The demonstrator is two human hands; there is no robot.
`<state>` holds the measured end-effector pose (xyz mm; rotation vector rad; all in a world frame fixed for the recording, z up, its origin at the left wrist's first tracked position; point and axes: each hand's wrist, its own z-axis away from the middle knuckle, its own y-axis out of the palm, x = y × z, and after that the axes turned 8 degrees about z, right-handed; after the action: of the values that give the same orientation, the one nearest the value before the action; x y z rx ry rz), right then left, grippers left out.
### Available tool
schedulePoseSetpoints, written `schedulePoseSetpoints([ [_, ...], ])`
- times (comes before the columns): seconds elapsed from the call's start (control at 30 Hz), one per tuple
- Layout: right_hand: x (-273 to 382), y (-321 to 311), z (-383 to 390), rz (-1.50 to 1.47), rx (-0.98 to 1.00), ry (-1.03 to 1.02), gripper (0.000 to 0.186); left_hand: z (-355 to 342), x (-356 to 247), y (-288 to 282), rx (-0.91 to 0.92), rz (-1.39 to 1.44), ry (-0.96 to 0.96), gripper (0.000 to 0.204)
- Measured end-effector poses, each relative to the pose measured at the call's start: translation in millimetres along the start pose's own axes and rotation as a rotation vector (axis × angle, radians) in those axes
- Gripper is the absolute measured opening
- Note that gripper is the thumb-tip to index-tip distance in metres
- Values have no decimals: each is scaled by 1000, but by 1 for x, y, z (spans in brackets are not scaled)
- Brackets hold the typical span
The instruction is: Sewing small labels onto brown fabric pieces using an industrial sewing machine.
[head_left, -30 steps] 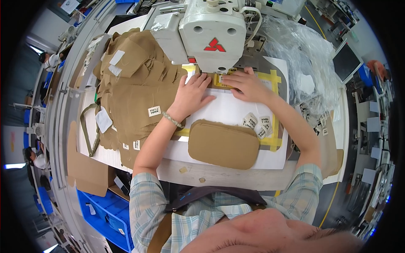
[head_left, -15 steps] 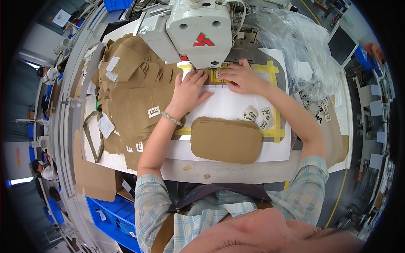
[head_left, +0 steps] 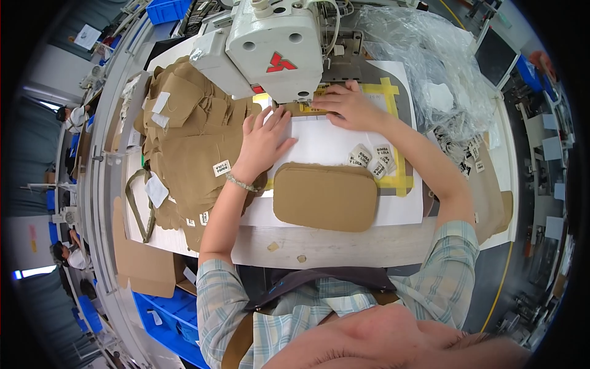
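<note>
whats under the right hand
Beside the right hand, part of a yellow printed piece shows, with white paper nearer the person. What lies directly under the hand is covered, so how far the yellow piece extends there can't be seen.

Fabric (head_left: 196,150) is brown, sewing machine (head_left: 273,52) white, sleeves (head_left: 222,295) plaid.

The head-worn fisheye looks down at both hands (head_left: 263,142).

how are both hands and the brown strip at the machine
Left hand open, at brown strip. Right hand at yellow piece, grip unclear. Machine head partly blocks view.
</note>
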<state>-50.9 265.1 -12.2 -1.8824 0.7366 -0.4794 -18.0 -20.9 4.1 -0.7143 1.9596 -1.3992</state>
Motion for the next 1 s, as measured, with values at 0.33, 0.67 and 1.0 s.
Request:
schedulePoseSetpoints([
  [0.33, -1, -1, 4, -8, 7, -14, 37, 2, 4, -22, 4, -19, 1, 50],
  [0.67, -5, -9, 10, -65, -260, -40, 19, -9, 7, -33, 33, 187, 129, 46],
  [1.0, 9, -12, 13, -95, -61, -105, 28, -24, 11, -10, 47, 210, 214, 46],
])
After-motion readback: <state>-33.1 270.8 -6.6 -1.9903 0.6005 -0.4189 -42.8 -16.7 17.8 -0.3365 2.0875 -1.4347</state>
